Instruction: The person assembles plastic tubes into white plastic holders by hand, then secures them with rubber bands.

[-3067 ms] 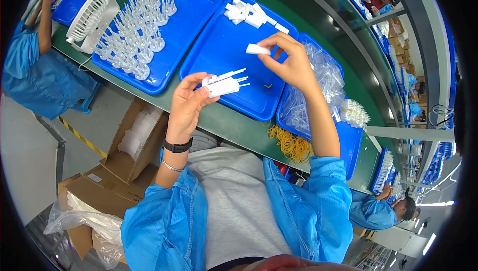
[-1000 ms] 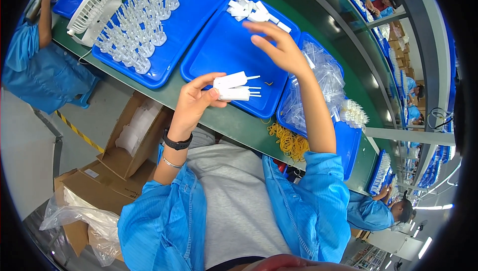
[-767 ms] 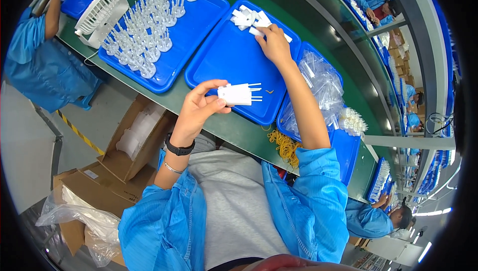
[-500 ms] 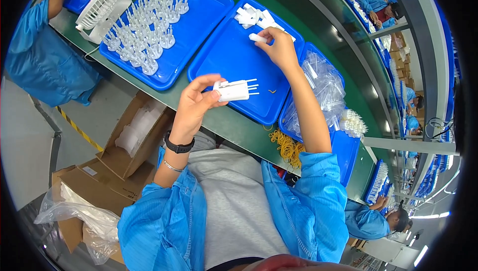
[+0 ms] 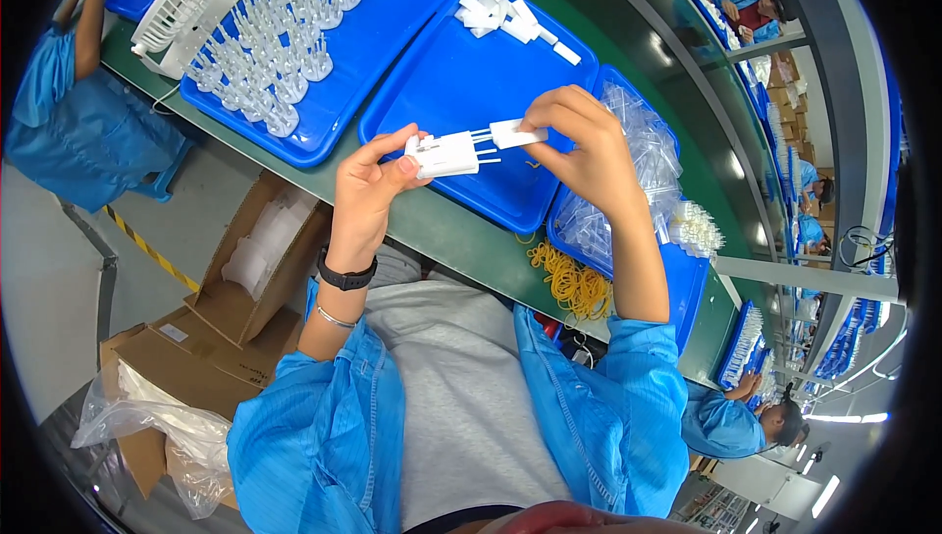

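Observation:
My left hand (image 5: 371, 183) grips a stack of white plastic pieces (image 5: 444, 153) whose thin prongs point to the right. My right hand (image 5: 586, 145) pinches a small flat white piece (image 5: 517, 133) right at the tips of those prongs. Both hands hover above the middle blue tray (image 5: 461, 73). At that tray's far end lies a small pile of loose white pieces (image 5: 504, 16).
A left blue tray (image 5: 383, 19) holds several clear pronged parts standing upright, with a white fan (image 5: 186, 6) beside it. Clear plastic bags (image 5: 638, 171) fill a tray at right. Yellow rubber bands (image 5: 572, 285) lie on the green bench. Cardboard boxes (image 5: 231, 298) sit below. Other workers sit around.
My right hand reached to the pile at the tray's far end, took a white piece and brought it back to the prongs of the stack in my left hand.

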A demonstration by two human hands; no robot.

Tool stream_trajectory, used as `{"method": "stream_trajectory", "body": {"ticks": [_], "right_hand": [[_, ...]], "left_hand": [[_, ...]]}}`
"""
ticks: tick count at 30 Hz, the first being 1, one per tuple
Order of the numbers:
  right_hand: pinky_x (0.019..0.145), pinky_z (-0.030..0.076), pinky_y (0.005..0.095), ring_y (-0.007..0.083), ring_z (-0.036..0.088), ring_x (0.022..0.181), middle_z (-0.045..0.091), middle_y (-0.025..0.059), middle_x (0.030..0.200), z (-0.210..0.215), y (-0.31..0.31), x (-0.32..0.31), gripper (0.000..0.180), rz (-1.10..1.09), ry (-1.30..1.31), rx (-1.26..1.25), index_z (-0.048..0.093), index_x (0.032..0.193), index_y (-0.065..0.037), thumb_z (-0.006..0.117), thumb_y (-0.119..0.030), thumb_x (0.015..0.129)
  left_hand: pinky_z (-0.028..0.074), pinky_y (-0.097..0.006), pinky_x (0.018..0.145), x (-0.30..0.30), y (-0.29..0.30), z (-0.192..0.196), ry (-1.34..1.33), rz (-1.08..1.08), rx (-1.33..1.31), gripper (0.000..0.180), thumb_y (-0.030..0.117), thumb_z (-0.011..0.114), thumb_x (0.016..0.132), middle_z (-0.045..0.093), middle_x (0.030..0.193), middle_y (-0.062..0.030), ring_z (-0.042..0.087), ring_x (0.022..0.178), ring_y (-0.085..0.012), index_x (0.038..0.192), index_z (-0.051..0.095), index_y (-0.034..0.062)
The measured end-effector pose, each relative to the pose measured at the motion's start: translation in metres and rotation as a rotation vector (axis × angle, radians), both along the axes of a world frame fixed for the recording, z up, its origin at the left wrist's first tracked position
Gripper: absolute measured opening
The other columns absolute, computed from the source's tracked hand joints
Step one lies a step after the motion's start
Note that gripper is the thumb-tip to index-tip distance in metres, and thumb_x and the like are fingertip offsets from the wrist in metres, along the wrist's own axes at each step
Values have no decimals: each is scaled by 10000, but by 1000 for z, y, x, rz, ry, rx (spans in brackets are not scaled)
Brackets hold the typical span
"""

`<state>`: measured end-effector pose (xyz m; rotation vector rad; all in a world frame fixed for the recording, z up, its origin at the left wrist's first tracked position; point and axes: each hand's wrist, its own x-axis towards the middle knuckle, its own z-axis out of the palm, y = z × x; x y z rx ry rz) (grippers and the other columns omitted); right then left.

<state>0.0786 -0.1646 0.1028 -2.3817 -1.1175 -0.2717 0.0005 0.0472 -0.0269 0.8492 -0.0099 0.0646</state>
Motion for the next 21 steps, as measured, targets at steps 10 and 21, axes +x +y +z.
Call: {"method": "stream_trajectory", "body": {"ticks": [10, 21], "right_hand": [[629, 496, 270, 165, 620, 757, 647, 59, 847, 0, 5, -7, 169, 16, 253, 141, 697, 851, -48, 751, -16, 694], [599, 504, 314, 213, 600, 735, 588, 46, 814, -1, 8, -12, 203, 94, -148, -79, 632, 849, -77, 715, -32, 670]], "left_hand": [[561, -324, 829, -1, -3, 6, -82, 24, 64, 365, -35, 657, 824, 558, 1150, -131, 636, 979, -232, 1181, 581, -47], [557, -297, 803, -1, -1, 5, -59, 15, 40, 377, -48, 658, 817, 559, 1146, -130, 636, 967, -223, 1185, 579, -53]]}}
